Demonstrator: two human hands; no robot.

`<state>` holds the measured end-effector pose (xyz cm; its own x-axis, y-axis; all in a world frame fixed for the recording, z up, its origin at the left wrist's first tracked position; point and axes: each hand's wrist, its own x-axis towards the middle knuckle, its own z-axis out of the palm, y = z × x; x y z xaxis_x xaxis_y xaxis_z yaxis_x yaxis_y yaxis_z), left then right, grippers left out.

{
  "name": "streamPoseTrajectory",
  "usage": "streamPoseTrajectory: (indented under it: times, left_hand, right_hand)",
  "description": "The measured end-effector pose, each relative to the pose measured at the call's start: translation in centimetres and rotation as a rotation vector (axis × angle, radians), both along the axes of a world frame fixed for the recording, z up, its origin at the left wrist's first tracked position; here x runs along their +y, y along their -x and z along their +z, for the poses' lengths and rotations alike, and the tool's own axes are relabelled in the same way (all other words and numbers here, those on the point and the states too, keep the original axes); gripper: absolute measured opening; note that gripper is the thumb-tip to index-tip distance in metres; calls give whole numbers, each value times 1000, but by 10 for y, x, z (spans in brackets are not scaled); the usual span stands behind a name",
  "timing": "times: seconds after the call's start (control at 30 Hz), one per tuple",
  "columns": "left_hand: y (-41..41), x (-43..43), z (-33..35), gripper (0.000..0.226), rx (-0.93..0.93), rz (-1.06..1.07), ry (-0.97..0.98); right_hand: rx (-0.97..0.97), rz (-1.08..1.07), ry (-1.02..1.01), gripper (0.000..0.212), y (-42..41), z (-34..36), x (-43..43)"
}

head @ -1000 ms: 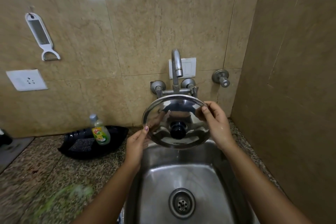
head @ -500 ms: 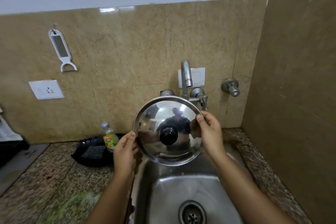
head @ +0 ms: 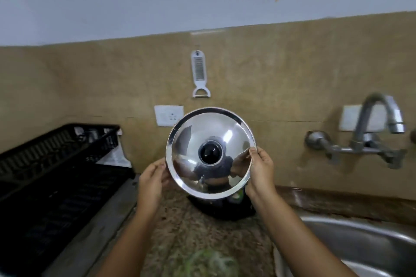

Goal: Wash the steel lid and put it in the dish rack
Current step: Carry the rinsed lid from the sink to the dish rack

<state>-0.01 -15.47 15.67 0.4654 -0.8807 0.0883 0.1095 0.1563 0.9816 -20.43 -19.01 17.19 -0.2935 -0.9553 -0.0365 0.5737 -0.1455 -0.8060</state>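
Observation:
The steel lid (head: 193,137) is round and shiny with a black knob in its middle. It is held upright in the air above the granite counter, its domed side facing me. My left hand (head: 151,181) grips its lower left rim and my right hand (head: 261,170) grips its right rim. The black plastic dish rack (head: 51,153) stands at the left on a black drain tray, about a hand's width left of the lid.
The steel sink (head: 360,243) lies at the lower right, with the wall tap (head: 378,119) above it. A black dish (head: 221,209) sits on the counter under the lid. A white peeler (head: 199,74) and a wall socket (head: 167,116) are on the tiled wall.
Both hands have carried the lid left, away from above the sink to over the counter. The view has swung left, bringing the dish rack into sight.

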Motion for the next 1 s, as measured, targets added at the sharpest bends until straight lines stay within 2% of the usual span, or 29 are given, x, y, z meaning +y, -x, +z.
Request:
streamPoseTrajectory:
  times: [0.33,0.5,0.6,0.7,0.83,1.0]
  left_hand:
    - [-199,-12,48,20,-244,21,-105]
    - [-289,-47,78,30,-373,71,-129]
    - [-338,-65,88,26,-360,131,-136]
    - [-367,-77,83,25,-293,203,-158]
    - [-387,-96,65,22,-166,267,-183]
    - [-400,-124,48,25,-98,304,-175]
  right_hand:
    - [58,115,15,33,-202,36,-54]
    - [168,46,51,19,-281,67,-91]
    - [177,16,86,14,-333,81,-116]
    - [207,5,90,19,-380,84,-143]
    - [291,-24,110,19,-436,83,-182]
    - [394,-31,203,17,-482,85,-207]
